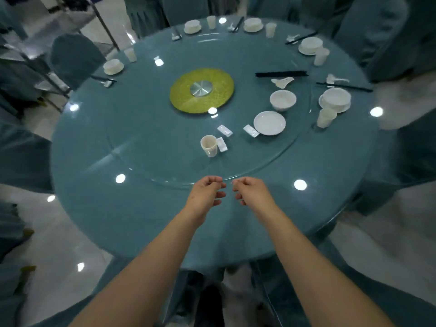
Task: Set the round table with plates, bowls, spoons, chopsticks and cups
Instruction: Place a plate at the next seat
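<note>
A round table (pixel 118 220) draped in teal cloth fills the view, ringed by chairs in matching teal covers (pixel 75 57) on a pale glossy floor that mirrors ceiling lights. A clear glass turntable (pixel 146 147) lies on the table, with a yellow-green disc (pixel 184 95) and metal hub at its centre. The left hand (pixel 206 194) and right hand (pixel 251 191) hover side by side over the turntable's near rim, the fingers (pixel 218 185) of each loosely curled toward one another and holding nothing. All the tableware is white apart from the black chopsticks. Just beyond the fingers stands one loose cup (pixel 209 145) with three small rectangular rests (pixel 224 130) near it. Farther on and to the right of the fingers lie one bare plate (pixel 269 123), one loose bowl (pixel 282 100), a loose spoon (pixel 282 81) and a bundle of chopsticks (pixel 282 73). Along the far rim, well away from the fingers, five places are laid, each a bowl on a plate (pixel 335 100) with a cup and chopsticks alongside. That makes six cups, six bowls and six plates in sight; the far spoons are too blurred to count.
</note>
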Motion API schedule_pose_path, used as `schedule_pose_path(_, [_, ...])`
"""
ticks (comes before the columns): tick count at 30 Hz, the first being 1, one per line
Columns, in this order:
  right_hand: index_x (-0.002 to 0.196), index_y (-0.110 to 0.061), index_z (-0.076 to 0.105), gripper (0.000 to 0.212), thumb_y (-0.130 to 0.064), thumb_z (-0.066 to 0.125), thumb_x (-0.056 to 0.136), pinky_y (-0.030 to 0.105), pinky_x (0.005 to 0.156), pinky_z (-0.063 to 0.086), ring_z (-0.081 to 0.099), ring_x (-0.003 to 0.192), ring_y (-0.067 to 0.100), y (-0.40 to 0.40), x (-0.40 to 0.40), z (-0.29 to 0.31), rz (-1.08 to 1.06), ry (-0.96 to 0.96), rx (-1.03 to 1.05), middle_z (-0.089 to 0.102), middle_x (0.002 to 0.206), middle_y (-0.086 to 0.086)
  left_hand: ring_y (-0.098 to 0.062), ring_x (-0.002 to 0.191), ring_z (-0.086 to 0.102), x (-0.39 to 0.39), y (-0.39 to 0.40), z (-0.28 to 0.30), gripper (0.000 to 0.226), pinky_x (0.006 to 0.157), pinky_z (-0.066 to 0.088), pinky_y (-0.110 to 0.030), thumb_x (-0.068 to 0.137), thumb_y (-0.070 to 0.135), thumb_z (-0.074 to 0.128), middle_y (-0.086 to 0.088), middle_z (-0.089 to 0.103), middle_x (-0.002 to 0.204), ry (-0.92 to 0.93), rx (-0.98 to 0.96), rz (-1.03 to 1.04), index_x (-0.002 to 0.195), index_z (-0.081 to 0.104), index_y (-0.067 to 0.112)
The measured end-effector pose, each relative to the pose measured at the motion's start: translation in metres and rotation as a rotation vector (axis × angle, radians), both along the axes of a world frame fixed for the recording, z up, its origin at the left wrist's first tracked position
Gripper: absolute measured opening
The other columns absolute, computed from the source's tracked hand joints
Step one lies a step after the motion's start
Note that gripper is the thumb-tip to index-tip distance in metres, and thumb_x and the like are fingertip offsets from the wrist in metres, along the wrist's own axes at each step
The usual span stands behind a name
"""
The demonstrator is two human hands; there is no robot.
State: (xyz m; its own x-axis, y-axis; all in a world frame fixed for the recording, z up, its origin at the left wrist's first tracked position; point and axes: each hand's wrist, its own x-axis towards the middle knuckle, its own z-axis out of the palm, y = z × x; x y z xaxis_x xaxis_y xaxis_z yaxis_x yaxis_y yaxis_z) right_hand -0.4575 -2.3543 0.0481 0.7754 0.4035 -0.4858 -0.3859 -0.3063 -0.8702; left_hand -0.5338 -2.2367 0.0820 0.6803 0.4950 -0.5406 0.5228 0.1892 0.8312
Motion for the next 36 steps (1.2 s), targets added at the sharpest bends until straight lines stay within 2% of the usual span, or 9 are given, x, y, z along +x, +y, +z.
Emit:
schedule_pose_path(7, [0.068,-0.018,0.062,0.024,-0.009,0.054,0.089,0.024,0.054,0.041,0.055,0.060,0.014,0.043,0.028,-0.026,-0.116,0.000,-0.251,0.063,0.070,0.004,-0.015,0.075,0.059,0.061,0.072,-0.037,0.013,0.068,0.047,-0.029,0.093,0.016,0.048,0.000,0.066,0.096,0.101,0.060,-0.280,0.092,0.059,0.022])
schedule_pose_path(11, [0.084,0.016,0.060,0.021,-0.003,0.050,0.086,0.029,0.058,0.037,0.048,0.066,0.016,0.057,0.035,-0.032,-0.031,-0.057,-0.408,0.051,0.070,0.009,-0.020,0.085,0.060,0.071,0.111,-0.053,0.018,0.080,0.050,-0.032,0.090,0.021,0.047,-0.002,0.066,0.099,0.192,0.179,-0.455,0.096,0.064,0.020])
schedule_pose_path(14, [0.090,0.021,0.055,0.024,-0.002,0.048,0.086,0.030,0.061,0.034,0.042,0.068,0.016,0.066,0.037,-0.033,0.033,-0.073,-0.512,0.045,0.069,0.008,-0.023,0.091,0.061,0.073,0.129,-0.064,0.020,0.088,0.051,-0.035,0.090,0.021,0.046,-0.002,0.065,0.099,0.242,0.246,-0.583,0.097,0.065,0.019])
schedule_pose_path(18, [0.087,0.016,0.057,0.020,0.000,0.046,0.084,0.028,0.060,0.034,0.040,0.068,0.017,0.080,0.046,-0.030,0.096,-0.068,-0.556,0.046,0.070,0.009,-0.027,0.103,0.063,0.078,0.138,-0.065,0.020,0.093,0.051,-0.035,0.090,0.019,0.046,-0.001,0.064,0.101,0.266,0.285,-0.680,0.098,0.065,0.022])
schedule_pose_path(23, [0.069,-0.017,0.063,0.026,-0.003,0.049,0.087,0.025,0.066,0.041,0.053,0.072,0.020,0.094,0.064,-0.035,0.220,-0.121,-0.627,0.060,0.073,0.004,-0.026,0.115,0.059,0.087,0.150,-0.070,0.033,0.101,0.046,-0.036,0.093,0.019,0.045,-0.006,0.063,0.125,0.290,0.364,-0.754,0.121,0.063,0.014])
schedule_pose_path(25, [0.081,-0.011,0.070,0.025,-0.003,0.048,0.088,0.029,0.073,0.047,0.059,0.080,0.023,0.097,0.072,-0.042,0.303,-0.119,-0.667,0.067,0.081,0.007,-0.025,0.124,0.054,0.087,0.155,-0.078,0.040,0.105,0.042,-0.034,0.094,0.018,0.045,-0.006,0.057,0.137,0.341,0.403,-0.830,0.132,0.057,0.014])
schedule_pose_path(28, [0.115,-0.004,0.068,0.034,-0.003,0.044,0.091,0.034,0.093,0.050,0.062,0.109,0.029,0.102,0.089,-0.052,0.447,-0.155,-0.734,0.068,0.119,0.013,-0.023,0.133,0.045,0.090,0.161,-0.094,0.051,0.109,0.037,-0.029,0.094,0.021,0.046,-0.004,0.044,0.149,0.404,0.429,-0.915,0.144,0.044,0.018])
schedule_pose_path(32, [0.134,-0.006,0.054,0.042,-0.004,0.042,0.094,0.033,0.107,0.038,0.048,0.129,0.030,0.106,0.106,-0.069,0.665,-0.226,-0.793,0.051,0.141,0.013,-0.022,0.136,0.042,0.085,0.163,-0.121,0.049,0.108,0.031,-0.027,0.096,0.030,0.051,-0.006,0.041,0.151,0.387,0.421,-0.985,0.144,0.044,0.018])
schedule_pose_path(36, [0.146,0.000,0.033,0.051,-0.005,0.041,0.097,0.031,0.117,0.016,0.024,0.144,0.035,0.106,0.111,-0.093,0.871,-0.249,-0.875,0.023,0.155,0.021,-0.020,0.149,0.019,0.074,0.167,-0.143,0.066,0.117,0.017,-0.028,0.096,0.027,0.048,-0.005,0.008,0.163,0.491,0.486,-0.988,0.155,0.019,0.017])
